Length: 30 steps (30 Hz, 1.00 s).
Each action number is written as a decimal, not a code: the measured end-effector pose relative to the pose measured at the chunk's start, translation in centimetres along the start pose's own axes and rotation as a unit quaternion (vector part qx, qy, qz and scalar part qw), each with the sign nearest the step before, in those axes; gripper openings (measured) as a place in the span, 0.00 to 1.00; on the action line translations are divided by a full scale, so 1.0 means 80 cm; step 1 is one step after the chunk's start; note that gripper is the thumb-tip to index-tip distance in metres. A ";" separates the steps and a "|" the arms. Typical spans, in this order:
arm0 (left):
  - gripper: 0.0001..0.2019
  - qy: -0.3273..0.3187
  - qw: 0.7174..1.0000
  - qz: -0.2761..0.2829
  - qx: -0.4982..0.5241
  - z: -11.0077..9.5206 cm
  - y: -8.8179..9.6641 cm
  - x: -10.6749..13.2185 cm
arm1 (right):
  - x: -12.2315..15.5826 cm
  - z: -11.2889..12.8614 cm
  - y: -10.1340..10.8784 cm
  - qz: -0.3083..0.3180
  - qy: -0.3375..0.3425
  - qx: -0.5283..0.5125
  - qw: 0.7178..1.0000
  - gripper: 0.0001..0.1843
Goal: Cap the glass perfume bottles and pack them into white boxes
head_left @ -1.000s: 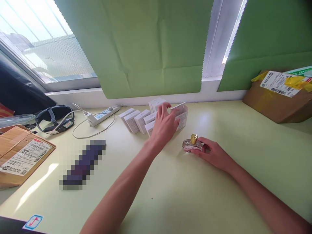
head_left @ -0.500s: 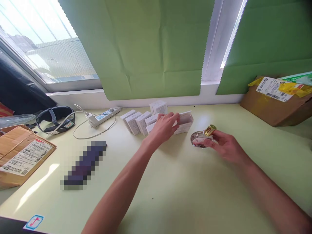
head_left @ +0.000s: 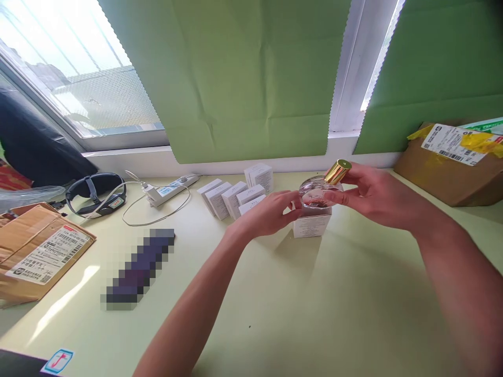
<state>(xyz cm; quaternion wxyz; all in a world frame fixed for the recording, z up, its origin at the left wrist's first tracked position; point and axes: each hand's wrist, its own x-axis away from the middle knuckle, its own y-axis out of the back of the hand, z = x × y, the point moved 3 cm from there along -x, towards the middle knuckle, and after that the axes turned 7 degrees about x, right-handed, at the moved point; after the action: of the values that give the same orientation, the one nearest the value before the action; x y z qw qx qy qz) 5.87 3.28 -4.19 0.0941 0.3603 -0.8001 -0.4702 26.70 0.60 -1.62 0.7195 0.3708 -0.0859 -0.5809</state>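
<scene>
My right hand (head_left: pixel 373 195) grips a clear glass perfume bottle (head_left: pixel 319 191) with a gold cap, tilted, just above a small white box (head_left: pixel 311 224) that stands on the pale green table (head_left: pixel 298 314). My left hand (head_left: pixel 267 213) holds that box by its upper left side, fingers curled round it. Several more small white boxes (head_left: pixel 231 198) stand in a row just left of my left hand, with one taller box behind them.
A white power strip (head_left: pixel 170 189) with a cable lies at the back left, beside a black headband device (head_left: pixel 96 192). A labelled cardboard parcel (head_left: pixel 35 251) sits at the left edge, another carton (head_left: pixel 451 167) at the back right. A blurred dark object (head_left: pixel 137 266) lies left of centre.
My right hand has lifted the bottle off the table and brought it up over the box. My left hand has pulled one box out of the group and stood it upright.
</scene>
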 end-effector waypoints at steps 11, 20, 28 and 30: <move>0.09 0.026 0.996 0.037 0.071 0.004 -0.006 -0.002 | 0.000 -0.001 -0.011 0.050 0.004 0.081 0.995 0.11; 0.12 0.003 0.995 0.050 0.088 0.004 -0.004 -0.004 | -0.002 -0.007 -0.009 0.050 0.003 0.124 0.991 0.22; 0.19 0.002 0.995 0.047 0.093 0.005 -0.006 -0.002 | -0.004 -0.014 -0.012 0.063 0.033 0.145 0.987 0.21; 0.19 0.005 0.995 0.042 0.085 0.005 -0.007 -0.001 | -0.005 -0.020 -0.015 0.064 0.035 0.157 0.985 0.21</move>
<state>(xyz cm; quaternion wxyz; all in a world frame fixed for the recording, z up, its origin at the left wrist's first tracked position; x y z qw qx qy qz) 5.99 3.50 -4.84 0.0867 0.3357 -0.8513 -0.3939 26.54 1.61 -3.34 0.6909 0.4929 -0.1743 -0.4994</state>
